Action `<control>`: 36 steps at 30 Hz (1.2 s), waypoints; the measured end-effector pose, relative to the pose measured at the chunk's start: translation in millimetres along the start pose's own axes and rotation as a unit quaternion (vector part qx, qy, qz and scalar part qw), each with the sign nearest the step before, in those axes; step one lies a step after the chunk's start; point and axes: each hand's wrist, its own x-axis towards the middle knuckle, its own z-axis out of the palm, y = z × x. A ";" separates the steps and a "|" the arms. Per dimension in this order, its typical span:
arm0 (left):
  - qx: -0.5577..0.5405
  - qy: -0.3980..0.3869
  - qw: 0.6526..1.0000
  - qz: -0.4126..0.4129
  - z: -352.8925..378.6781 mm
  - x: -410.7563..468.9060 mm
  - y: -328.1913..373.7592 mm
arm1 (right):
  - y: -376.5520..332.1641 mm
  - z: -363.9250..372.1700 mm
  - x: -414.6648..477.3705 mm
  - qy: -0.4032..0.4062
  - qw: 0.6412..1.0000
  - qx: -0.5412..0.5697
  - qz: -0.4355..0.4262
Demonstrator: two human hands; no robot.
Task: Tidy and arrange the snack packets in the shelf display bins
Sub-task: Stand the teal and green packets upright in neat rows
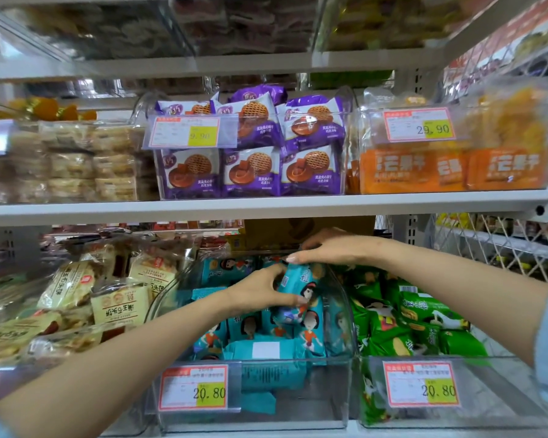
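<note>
A clear plastic bin (339, 387) in the middle of the lower shelf holds several teal snack packets (266, 349) printed with a cartoon girl. My left hand (260, 292) reaches into the bin and grips an upright teal packet (307, 295) by its left side, thumb across its front. My right hand (326, 248) comes over the back of the bin, fingers curled on the top of the same packet stack. What lies under my right palm is hidden.
A bin of green packets (408, 317) stands to the right, cream packets (117, 305) to the left. The shelf above carries purple biscuit packets (250, 172) and orange packets (450, 172) in clear bins. A wire rack (500, 248) stands at the far right. Price tags front the bins.
</note>
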 end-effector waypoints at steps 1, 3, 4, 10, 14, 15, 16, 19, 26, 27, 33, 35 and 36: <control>-0.022 0.002 1.000 -0.001 -1.4 -0.1 0.1 | 0.0 -2.3 -1.1 -0.014 1.000 0.007 0.001; -0.058 -0.012 0.998 -0.008 -5.4 -2.0 0.8 | -0.7 -6.8 -4.3 -0.047 0.999 0.001 0.012; -0.075 -0.022 0.997 -0.011 -7.1 -3.4 1.2 | -0.9 -8.1 -5.6 -0.059 0.998 -0.001 0.014; -0.079 -0.069 0.994 -0.020 -13.5 -3.0 -9.8 | 4.4 -1.1 -3.2 -0.057 0.998 0.003 0.027; 0.033 -0.153 0.987 -0.033 -22.4 -8.2 -25.3 | 4.1 -8.2 -9.1 -0.050 0.999 0.004 0.019; 0.064 -0.166 0.983 -0.035 -23.3 -9.1 -28.9 | 3.1 -9.2 -10.4 -0.047 0.999 -0.005 0.017; 0.088 -0.175 0.980 -0.036 -23.9 -9.7 -30.9 | 1.8 -9.8 -12.3 -0.049 0.999 -0.014 0.015; 0.112 -0.191 0.975 -0.037 -25.9 -10.3 -31.4 | 1.8 -4.8 -11.4 -0.068 0.997 -0.023 0.012; 0.147 -0.235 0.960 -0.038 -33.0 -3.2 -26.1 | 5.3 3.2 -8.1 -0.097 0.994 -0.052 0.005; 0.135 -0.222 0.965 -0.031 -35.9 -2.0 -25.3 | 6.5 4.2 -6.2 -0.101 0.993 -0.061 0.006; 0.067 -0.137 0.988 0.014 -35.7 4.6 -17.5 | -1.2 17.0 6.5 -0.135 0.979 -0.155 0.003; 0.105 -0.154 0.982 0.018 -24.9 7.1 -17.3 | -6.8 24.7 8.7 -0.142 0.966 -0.215 -0.004; 0.134 -0.171 0.976 0.016 -19.9 8.8 -18.8 | -8.6 28.9 9.9 -0.144 0.958 -0.249 -0.008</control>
